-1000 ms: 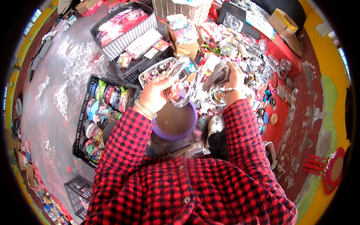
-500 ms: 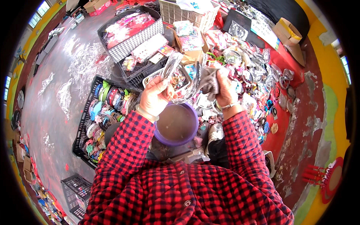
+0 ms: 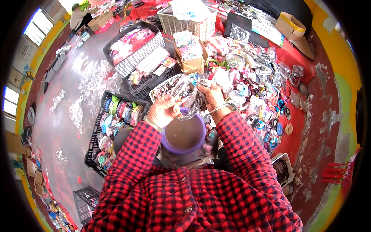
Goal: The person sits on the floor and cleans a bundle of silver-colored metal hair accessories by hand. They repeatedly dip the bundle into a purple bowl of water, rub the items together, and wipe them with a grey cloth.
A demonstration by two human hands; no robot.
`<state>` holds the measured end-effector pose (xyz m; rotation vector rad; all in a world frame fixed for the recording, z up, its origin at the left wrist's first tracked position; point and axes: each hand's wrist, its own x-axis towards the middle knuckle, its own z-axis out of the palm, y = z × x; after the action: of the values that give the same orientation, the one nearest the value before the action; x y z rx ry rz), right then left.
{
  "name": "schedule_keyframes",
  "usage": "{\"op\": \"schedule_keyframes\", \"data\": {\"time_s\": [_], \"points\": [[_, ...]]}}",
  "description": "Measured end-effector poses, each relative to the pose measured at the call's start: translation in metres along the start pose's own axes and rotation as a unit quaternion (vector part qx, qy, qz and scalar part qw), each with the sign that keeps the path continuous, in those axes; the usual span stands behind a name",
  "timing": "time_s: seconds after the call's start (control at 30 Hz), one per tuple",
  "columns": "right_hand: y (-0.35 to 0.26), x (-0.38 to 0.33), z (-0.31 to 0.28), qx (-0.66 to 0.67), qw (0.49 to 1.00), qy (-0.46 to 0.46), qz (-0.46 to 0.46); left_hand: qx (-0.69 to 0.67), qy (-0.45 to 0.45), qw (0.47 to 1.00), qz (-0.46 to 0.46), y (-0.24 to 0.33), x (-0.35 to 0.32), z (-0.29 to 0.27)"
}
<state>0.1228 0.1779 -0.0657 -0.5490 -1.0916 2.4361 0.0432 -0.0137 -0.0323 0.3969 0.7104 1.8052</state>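
Observation:
My left hand (image 3: 164, 110) is closed, thumb against fingers, on the edge of a clear plastic bag (image 3: 179, 88). A dark, looped item seems to be inside the bag; its kind is hard to make out. Close on the right, my right hand (image 3: 212, 96) grips a crumpled grey-brown cloth (image 3: 205, 82), pressed to the bag's dark side. Both hands are above the near part of a white basket (image 3: 153, 94) of small accessories and the far rim of a purple basin (image 3: 203, 133) with murky brown contents.
To the left stands a black crate (image 3: 91, 149) packed with colourful headbands. Ahead are stacked crates (image 3: 145, 54) of packaged goods and a cardboard box (image 3: 192, 65). A large heap of bagged accessories (image 3: 247, 85) spreads over red cloth on the right. A person (image 3: 78, 18) sits far left.
My right hand has moved left with the cloth, from apart to against the bag. My left hand has come slightly lower and nearer. The view has shifted a little.

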Motion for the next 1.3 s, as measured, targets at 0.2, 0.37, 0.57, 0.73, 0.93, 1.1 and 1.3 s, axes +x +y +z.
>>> {"op": "schedule_keyframes", "data": {"time_s": [0.2,0.37,0.57,0.73,0.93,1.1,1.3], "points": [[0.017,-0.005,-0.016,-0.544,0.789,0.175,-0.226,0.052,0.074,0.996,-0.008,-0.034,-0.003,0.044],[-0.017,-0.012,-0.026,-0.476,0.816,0.267,-0.191,0.134,0.091,0.986,-0.035,-0.044,-0.015,0.088],[-0.058,0.025,-0.098,-0.045,0.923,0.36,-0.131,0.115,0.117,0.986,0.038,-0.052,-0.027,0.091],[-0.083,-0.007,-0.078,0.117,0.97,0.205,-0.065,0.045,0.045,0.988,0.141,-0.021,-0.032,0.084],[-0.076,0.001,-0.091,0.127,0.981,0.147,-0.02,-0.001,0.129,0.967,0.219,0.003,-0.038,0.084],[-0.067,-0.003,-0.092,0.117,0.982,0.149,0.008,0.05,0.185,0.953,0.234,0.024,-0.064,0.074],[-0.065,0.005,-0.098,0.043,0.986,0.159,0.02,0.159,0.255,0.919,0.254,0.065,-0.122,0.051]]}}
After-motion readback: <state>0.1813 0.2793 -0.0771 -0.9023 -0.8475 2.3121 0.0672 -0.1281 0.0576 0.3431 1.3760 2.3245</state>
